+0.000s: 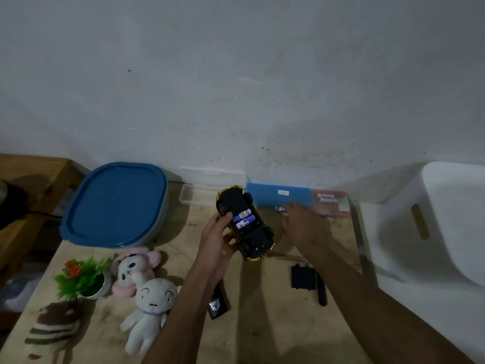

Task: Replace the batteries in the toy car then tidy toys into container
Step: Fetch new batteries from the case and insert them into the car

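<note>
My left hand (219,239) holds a gold-and-black toy car (245,223) upside down above the table, its battery bay open with two blue-and-white batteries (244,218) inside. My right hand (301,222) reaches to the right of the car, fingertips at a loose battery (279,208) lying on the table by a blue case (278,193). Whether the fingers grip that battery is unclear. The black battery cover (302,277) and a black screwdriver (321,288) lie on the table under my right forearm. A grey container with a blue lid (115,203) sits at the back left.
Two plush toys (136,269) (151,308), a striped plush (52,329) and a small potted plant (84,278) sit front left. A black remote (217,304) lies under my left forearm. A clear open box (199,194) and a pink-topped case (332,202) are by the wall. A white chair (433,222) stands right.
</note>
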### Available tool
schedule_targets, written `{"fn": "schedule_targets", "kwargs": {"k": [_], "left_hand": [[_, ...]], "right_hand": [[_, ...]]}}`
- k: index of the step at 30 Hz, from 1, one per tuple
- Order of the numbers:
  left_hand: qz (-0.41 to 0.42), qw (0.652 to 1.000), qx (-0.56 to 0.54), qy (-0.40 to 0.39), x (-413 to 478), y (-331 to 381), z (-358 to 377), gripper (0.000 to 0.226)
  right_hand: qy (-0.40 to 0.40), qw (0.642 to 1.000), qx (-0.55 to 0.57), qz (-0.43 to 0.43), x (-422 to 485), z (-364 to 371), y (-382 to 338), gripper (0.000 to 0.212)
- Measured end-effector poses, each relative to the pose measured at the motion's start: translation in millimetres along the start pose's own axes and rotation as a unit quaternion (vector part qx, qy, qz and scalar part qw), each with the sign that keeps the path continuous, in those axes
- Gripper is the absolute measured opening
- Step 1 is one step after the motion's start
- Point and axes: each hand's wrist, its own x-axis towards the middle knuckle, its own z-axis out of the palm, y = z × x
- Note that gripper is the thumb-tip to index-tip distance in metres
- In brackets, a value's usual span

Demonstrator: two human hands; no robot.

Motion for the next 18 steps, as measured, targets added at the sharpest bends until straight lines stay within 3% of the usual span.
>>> {"fn": "schedule_targets", "kwargs": {"k": [2, 5, 12, 18], "left_hand": [[-0.003, 1.0, -0.006, 0.001, 3.4, 0.6, 2.6, 0.028], [-0.008, 1.0, -0.009, 0.004, 6.7, 0.0, 3.9, 0.027], [-0.01, 1.0, 0.0, 0.007, 5.0, -2.2, -0.2, 0.03], [0.003, 1.0, -0.001, 0.005, -2.7, -1.8, -3.4, 0.03]], "right_hand": [[0.004, 0.997, -0.075, -0.019, -0.2, 2.2, 0.0, 0.023], [0.006, 0.988, -0.147, -0.044, -4.0, 4.9, 1.1, 0.028], [-0.048, 0.985, -0.159, -0.051, -5.1, 5.4, -1.4, 0.046], [-0.054, 0.978, -0.192, -0.056, -1.8, -0.3, -5.5, 0.039]]}}
